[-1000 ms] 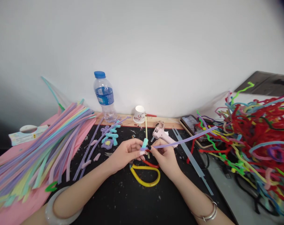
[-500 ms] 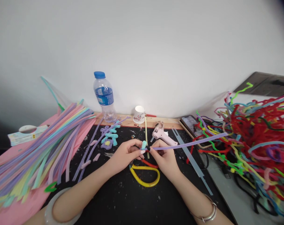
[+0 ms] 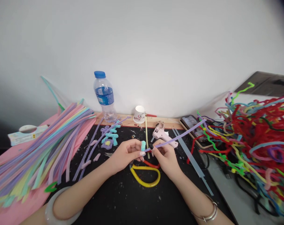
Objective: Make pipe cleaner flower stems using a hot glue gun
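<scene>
My left hand (image 3: 129,153) pinches a short turquoise piece of pipe cleaner (image 3: 143,145) together with one end of a purple pipe cleaner (image 3: 181,135). Close beside it, my right hand (image 3: 164,156) grips the purple pipe cleaner between thumb and forefinger, and its long free end rises to the right. Below both hands lie scissors with yellow and red handles (image 3: 145,186); their blade tip shows left of my left hand. Left of the hands rest a purple flower with a yellow centre (image 3: 107,143) and a bumpy turquoise pipe-cleaner shape (image 3: 112,135).
Pastel pipe cleaners (image 3: 62,134) cover the left side; a tangled multicoloured heap (image 3: 254,131) fills the right. Along the back stand a water bottle (image 3: 105,97) and paper cup (image 3: 139,115). A pink glue gun (image 3: 165,137), glue sticks (image 3: 191,159) and a phone (image 3: 190,121) lie right of centre.
The purple pipe cleaner's free end has swung up and left, and now slopes more steeply. My right fingers have shifted slightly along it; my left hand stays nearly in place.
</scene>
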Demonstrator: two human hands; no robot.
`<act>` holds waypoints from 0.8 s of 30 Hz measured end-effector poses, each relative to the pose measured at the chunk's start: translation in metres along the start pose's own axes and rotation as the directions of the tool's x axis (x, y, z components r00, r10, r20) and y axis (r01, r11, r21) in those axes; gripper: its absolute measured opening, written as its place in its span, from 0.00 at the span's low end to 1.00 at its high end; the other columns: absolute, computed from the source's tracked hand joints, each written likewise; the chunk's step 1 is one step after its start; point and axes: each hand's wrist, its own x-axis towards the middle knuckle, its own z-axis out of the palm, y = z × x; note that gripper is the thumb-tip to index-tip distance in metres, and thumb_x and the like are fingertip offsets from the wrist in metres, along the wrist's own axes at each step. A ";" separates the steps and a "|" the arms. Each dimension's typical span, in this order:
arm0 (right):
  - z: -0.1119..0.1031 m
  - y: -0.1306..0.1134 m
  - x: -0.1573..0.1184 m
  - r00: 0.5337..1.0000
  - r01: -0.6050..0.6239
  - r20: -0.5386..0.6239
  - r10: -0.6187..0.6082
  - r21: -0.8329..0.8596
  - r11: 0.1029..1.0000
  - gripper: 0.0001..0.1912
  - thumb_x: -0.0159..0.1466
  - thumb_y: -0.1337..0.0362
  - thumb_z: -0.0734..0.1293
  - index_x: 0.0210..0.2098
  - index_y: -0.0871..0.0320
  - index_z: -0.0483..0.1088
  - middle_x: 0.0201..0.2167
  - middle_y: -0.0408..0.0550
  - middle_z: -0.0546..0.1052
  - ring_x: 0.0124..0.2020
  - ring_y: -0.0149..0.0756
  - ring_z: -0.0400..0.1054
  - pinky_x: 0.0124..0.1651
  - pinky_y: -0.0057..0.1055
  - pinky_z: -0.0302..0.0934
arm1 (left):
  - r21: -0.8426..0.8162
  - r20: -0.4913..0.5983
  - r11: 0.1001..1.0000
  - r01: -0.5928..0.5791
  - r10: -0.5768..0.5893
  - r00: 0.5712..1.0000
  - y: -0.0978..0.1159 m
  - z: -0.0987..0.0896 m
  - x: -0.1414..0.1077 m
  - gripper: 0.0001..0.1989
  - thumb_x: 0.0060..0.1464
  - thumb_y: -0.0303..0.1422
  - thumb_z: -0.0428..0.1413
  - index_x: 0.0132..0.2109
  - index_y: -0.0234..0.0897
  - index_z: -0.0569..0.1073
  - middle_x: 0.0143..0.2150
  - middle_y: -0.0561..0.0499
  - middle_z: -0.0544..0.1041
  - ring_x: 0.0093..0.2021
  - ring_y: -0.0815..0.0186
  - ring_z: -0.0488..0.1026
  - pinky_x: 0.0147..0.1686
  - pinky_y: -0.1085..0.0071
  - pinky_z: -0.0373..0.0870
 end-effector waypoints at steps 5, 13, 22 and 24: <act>0.000 0.000 0.000 1.000 0.002 0.002 -0.002 0.017 1.000 0.09 0.61 0.65 0.64 0.24 0.58 0.65 0.19 0.39 0.65 0.20 0.28 0.58 0.23 0.25 0.52 | -0.013 -0.004 1.000 0.013 -0.013 1.000 0.004 0.001 -0.001 0.07 0.50 0.28 0.59 0.32 0.34 0.68 0.24 0.57 0.72 0.25 0.72 0.71 0.28 0.76 0.67; 0.000 0.000 0.000 1.000 0.010 -0.024 -0.010 -0.004 1.000 0.11 0.62 0.60 0.64 0.25 0.58 0.66 0.19 0.40 0.65 0.20 0.29 0.59 0.23 0.27 0.54 | -0.020 -0.063 0.999 0.031 -0.033 0.997 0.003 0.002 0.000 0.07 0.48 0.30 0.61 0.33 0.33 0.70 0.24 0.55 0.73 0.25 0.71 0.71 0.28 0.75 0.68; -0.002 0.004 0.001 0.985 -0.039 -0.161 0.058 0.119 0.992 0.07 0.61 0.59 0.65 0.32 0.56 0.67 0.20 0.40 0.68 0.16 0.27 0.58 0.18 0.25 0.53 | -0.142 -0.130 0.985 0.093 -0.112 0.985 0.002 -0.001 0.001 0.15 0.55 0.40 0.55 0.46 0.37 0.71 0.48 0.46 0.73 0.33 0.70 0.76 0.35 0.73 0.72; -0.002 0.004 0.001 0.989 -0.048 -0.135 0.065 0.128 0.991 0.08 0.61 0.58 0.65 0.33 0.57 0.68 0.18 0.40 0.67 0.16 0.28 0.59 0.17 0.25 0.53 | -0.147 -0.132 0.985 0.094 -0.114 0.985 0.003 -0.001 0.001 0.15 0.55 0.40 0.55 0.46 0.37 0.70 0.46 0.47 0.73 0.33 0.70 0.75 0.34 0.73 0.72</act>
